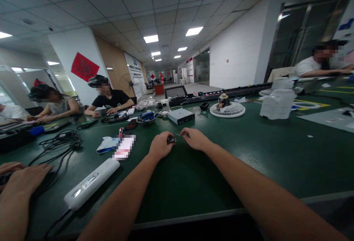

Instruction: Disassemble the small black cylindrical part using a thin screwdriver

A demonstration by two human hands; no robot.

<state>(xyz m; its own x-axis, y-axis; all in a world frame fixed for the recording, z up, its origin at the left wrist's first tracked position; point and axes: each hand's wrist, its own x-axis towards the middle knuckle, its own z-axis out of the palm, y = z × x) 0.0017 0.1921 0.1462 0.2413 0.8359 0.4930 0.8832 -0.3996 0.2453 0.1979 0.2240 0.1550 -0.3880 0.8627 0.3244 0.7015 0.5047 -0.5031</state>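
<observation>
Both my forearms reach out over the dark green table [249, 160]. My left hand [160, 146] is closed round a small dark round part [171, 140] that shows between thumb and fingers. My right hand [195, 139] is closed in a pinch on a thin light pin or wire [181, 135], whose tip points toward the dark part. The two hands are a few centimetres apart, resting on or just above the table.
A white power strip [91, 182] and black cables [59, 143] lie at the left, by another person's hand [20, 185]. Ahead are a grey box [181, 115], a white fan grille [227, 109] and a white device [278, 99]. People sit at the left and far right.
</observation>
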